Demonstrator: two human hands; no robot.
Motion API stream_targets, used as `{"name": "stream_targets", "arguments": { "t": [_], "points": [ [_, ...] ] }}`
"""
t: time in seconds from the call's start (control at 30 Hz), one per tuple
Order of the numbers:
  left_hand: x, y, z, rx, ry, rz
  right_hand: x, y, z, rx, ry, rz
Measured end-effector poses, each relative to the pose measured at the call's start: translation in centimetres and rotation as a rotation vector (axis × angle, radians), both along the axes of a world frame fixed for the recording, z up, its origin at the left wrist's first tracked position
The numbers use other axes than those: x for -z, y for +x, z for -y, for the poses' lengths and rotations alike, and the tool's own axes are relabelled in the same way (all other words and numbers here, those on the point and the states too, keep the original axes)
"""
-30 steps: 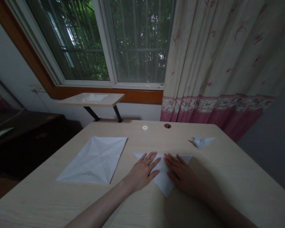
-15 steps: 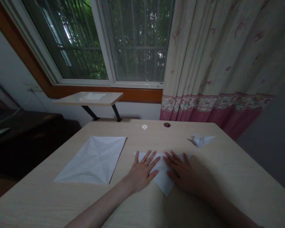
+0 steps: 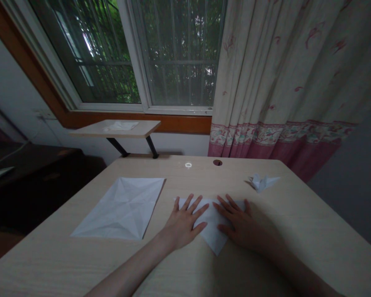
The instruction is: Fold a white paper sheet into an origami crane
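A white sheet of paper folded into a triangle [image 3: 215, 241] lies on the desk, one point toward me and its long straight edge away from me. My left hand [image 3: 185, 222] rests flat on its left part with fingers spread. On the right part lies my right hand [image 3: 239, 222], palm down, fingers also apart. Both hands cover the triangle's side corners, so much of the paper is hidden. Left of them is a creased white square sheet [image 3: 123, 210], spread out flat. A folded white paper crane [image 3: 261, 182] sits beyond my right hand.
The pale wooden desk [image 3: 160, 272] has a round cable hole [image 3: 217, 163] near its back edge. A small raised shelf [image 3: 142, 129] at the back left carries crumpled white paper [image 3: 122, 125]. Behind stand a barred window and a floral curtain [image 3: 259, 82].
Both hands have shifted slightly outward and away from me over the folded paper, the right one a little to the right. The papers and the crane stay where they were.
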State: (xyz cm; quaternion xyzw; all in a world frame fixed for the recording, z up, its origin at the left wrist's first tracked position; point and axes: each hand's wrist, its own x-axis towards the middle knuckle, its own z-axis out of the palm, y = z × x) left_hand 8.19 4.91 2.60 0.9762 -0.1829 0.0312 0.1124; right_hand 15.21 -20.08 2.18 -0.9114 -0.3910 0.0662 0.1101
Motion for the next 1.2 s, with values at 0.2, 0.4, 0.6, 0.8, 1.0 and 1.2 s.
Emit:
{"name": "stream_targets", "arguments": {
  "t": [0.2,0.4,0.6,0.8,1.0,1.2],
  "points": [
    [0.2,0.0,-0.6,0.011,-0.002,0.007,0.6,0.1,0.2,0.015,-0.015,0.050],
    [0.2,0.0,-0.5,-0.026,0.054,-0.018,1.1,0.3,0.2,0.040,-0.036,0.134],
    [-0.4,0.1,-0.1,-0.136,0.120,-0.083,1.9,0.5,0.3,0.077,-0.098,0.244],
    [0.5,0.5,-0.8,-0.101,0.112,0.038,3.1,0.7,0.4,0.059,-0.072,0.351],
    [0.1,1.0,-1.8,0.045,0.021,0.040,2.8,1.3,0.8,-0.049,0.007,0.379],
    [-1.2,1.6,-2.8,0.139,-0.168,-0.027,1.5,2.5,1.4,-0.191,0.199,0.216]
  ]
}}
